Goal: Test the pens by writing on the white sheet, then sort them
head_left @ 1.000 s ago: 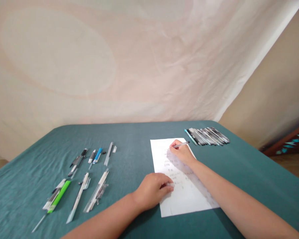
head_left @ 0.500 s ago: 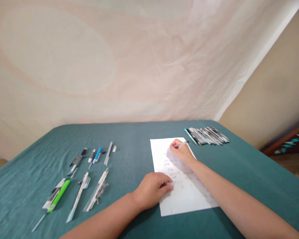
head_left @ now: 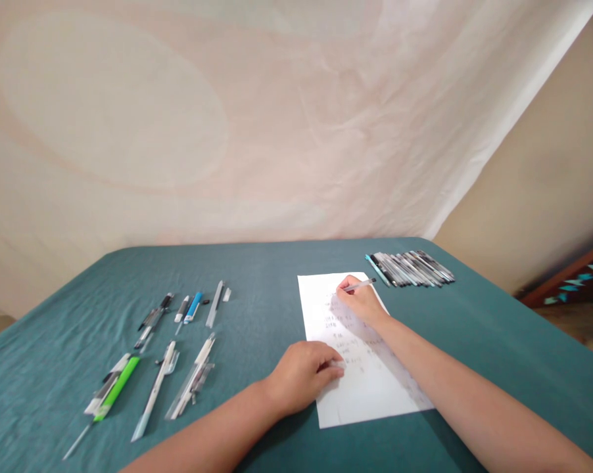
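Right hand (head_left: 360,301) holds a slim pen (head_left: 359,285) in a writing grip, fingers closed round the barrel near its lower end, dark end pointing up and right; it sits over the upper part of a white sheet (head_left: 355,397), which carries lines of handwriting. Sheet lies on the green table (head_left: 257,279), right of middle and short of the far edge. Left hand (head_left: 304,371) rests across the sheet's left edge, thumb and forefinger close together — a small pale bit shows between them, maybe a clear cap, but cannot tell if it is gripped. Row of pens (head_left: 407,269) lies side by side near the table's far right corner, just beyond the sheet's far right corner. Toward the table's left edge: a green pen (head_left: 118,389), a blue pen (head_left: 193,307) and white pens (head_left: 192,378), in loose groups. Likely risks: the sheet could twist under a hard pen stroke, since the left hand bears only on its left side; right forearm lies across the sheet's right edge, so dragging it might crease paper or smear ink. A rucked cloth surface or a wide elbow swing — either could set loose pens rolling.
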The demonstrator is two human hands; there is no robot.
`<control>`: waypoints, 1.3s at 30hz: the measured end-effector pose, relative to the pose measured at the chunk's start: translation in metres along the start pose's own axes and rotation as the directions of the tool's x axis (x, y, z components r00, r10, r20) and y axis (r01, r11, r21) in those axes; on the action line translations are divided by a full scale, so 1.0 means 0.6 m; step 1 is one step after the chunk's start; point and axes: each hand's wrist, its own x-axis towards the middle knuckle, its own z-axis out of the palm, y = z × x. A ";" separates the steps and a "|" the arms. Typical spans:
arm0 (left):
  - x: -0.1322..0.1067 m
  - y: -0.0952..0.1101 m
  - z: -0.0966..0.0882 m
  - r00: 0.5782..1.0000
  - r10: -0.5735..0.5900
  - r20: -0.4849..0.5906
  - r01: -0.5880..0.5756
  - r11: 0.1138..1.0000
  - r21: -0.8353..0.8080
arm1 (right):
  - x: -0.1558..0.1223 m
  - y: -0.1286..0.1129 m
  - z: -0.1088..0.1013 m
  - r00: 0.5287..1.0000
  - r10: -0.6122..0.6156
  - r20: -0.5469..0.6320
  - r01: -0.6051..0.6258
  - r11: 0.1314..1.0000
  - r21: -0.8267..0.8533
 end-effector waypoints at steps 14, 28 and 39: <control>-0.001 0.003 -0.003 1.000 -0.006 0.017 0.006 1.000 -0.001 | 0.000 -0.002 -0.002 1.000 0.007 0.005 -0.007 1.000 -0.001; -0.001 0.002 -0.002 1.000 -0.003 0.017 0.002 1.000 0.013 | 0.001 -0.002 -0.006 1.000 0.006 -0.002 -0.006 1.000 0.011; 0.000 0.004 -0.003 1.000 -0.013 0.024 0.012 1.000 0.019 | 0.004 0.008 -0.005 1.000 0.008 -0.012 -0.008 1.000 0.008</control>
